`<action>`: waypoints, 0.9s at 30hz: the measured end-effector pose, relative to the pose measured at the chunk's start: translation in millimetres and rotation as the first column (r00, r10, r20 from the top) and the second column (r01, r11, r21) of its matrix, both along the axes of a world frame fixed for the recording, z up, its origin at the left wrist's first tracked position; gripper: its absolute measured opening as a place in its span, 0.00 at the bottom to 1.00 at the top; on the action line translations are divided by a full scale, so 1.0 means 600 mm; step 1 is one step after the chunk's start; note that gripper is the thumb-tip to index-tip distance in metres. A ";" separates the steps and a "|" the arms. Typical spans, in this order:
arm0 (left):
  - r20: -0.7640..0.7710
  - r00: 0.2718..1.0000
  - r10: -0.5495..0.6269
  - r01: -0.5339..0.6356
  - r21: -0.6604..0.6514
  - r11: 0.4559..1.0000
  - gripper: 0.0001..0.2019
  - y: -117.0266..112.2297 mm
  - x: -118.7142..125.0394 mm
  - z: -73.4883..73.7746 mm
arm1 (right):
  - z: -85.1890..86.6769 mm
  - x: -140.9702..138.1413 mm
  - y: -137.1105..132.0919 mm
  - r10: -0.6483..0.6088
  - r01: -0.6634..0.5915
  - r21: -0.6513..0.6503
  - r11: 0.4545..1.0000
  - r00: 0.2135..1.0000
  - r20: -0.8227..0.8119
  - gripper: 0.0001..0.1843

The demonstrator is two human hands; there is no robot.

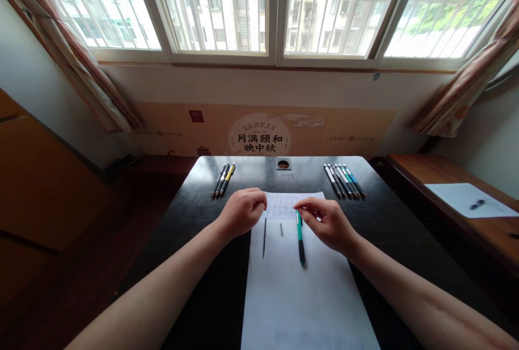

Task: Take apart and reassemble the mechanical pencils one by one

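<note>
My left hand [245, 210] is closed, its fingers curled above the left edge of a long white paper sheet [300, 301]. A thin dark pen refill [264, 239] lies just below those fingers; whether they touch it, or hold anything else, is hidden. With thumb and fingertips pinched together, my right hand [326, 223] grips the upper end of a green and black pen [300, 239], whose other end points toward me over the paper. Between the refill and the pen lies a small spring-like piece [281, 229].
On the black table [194, 274], several black, white and yellow pens [223, 180] lie at the back left. Several more pens [344, 181] lie in a row at the back right. A small square dish [284, 164] sits at the far edge. Another paper [470, 200] rests on the brown side table [413, 169].
</note>
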State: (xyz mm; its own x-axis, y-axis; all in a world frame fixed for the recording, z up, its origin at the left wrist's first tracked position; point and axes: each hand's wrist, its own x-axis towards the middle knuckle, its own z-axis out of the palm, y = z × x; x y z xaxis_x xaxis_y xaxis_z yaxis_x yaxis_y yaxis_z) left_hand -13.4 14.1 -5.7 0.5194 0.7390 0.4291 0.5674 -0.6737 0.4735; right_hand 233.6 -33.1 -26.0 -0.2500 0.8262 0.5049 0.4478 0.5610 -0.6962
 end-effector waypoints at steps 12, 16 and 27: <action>-0.217 0.974 0.071 -0.060 0.054 0.997 0.10 0.001 0.003 0.003 | 0.000 0.000 0.005 -0.014 -0.008 0.103 0.995 0.977 0.211 0.07; -0.309 0.946 0.099 -0.063 0.125 0.990 0.10 0.000 -0.001 0.012 | -0.009 -0.007 0.004 -0.011 -0.029 0.116 0.993 0.946 0.325 0.09; -0.528 0.843 -0.106 0.151 0.043 0.988 0.09 -0.021 -0.014 0.054 | -0.015 -0.029 -0.003 -0.007 -0.039 0.084 0.996 0.875 0.484 0.15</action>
